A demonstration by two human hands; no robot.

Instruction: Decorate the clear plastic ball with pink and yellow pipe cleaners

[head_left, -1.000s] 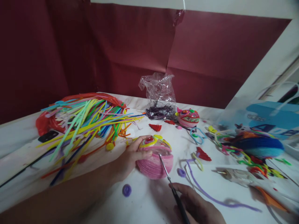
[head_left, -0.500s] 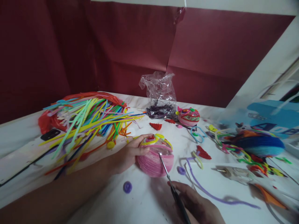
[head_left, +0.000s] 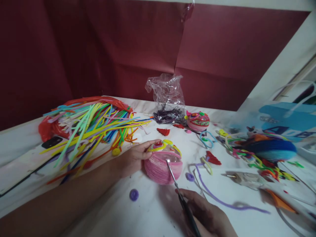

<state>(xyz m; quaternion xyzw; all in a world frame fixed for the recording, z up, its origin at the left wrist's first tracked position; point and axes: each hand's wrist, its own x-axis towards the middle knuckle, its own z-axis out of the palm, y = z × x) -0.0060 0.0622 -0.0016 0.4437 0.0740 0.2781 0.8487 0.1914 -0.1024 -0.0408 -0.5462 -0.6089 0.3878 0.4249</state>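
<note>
A round pink ball (head_left: 161, 169), with yellow and red trim and a clear band near its top, sits on the white table. My left hand (head_left: 137, 154) grips its upper left side with the fingers. In my right hand (head_left: 203, 210) is a thin metal tool with a black handle (head_left: 186, 209); its tip touches the ball at the lower edge of the clear band. One purple coil (head_left: 134, 195) lies in front of the ball, and another purple coil (head_left: 190, 177) is at its right.
Colourful pipe cleaners (head_left: 98, 121) and a phone (head_left: 29, 158) lie left. Behind are a clear plastic bag (head_left: 168, 98) and a second decorated ball (head_left: 198, 121). To the right are a glue gun (head_left: 249, 179), a blue ball (head_left: 274, 148) and red pieces (head_left: 213, 158).
The whole view has shifted slightly. Both hands hold nearly the same places, and the tool tip is still at the clear band.
</note>
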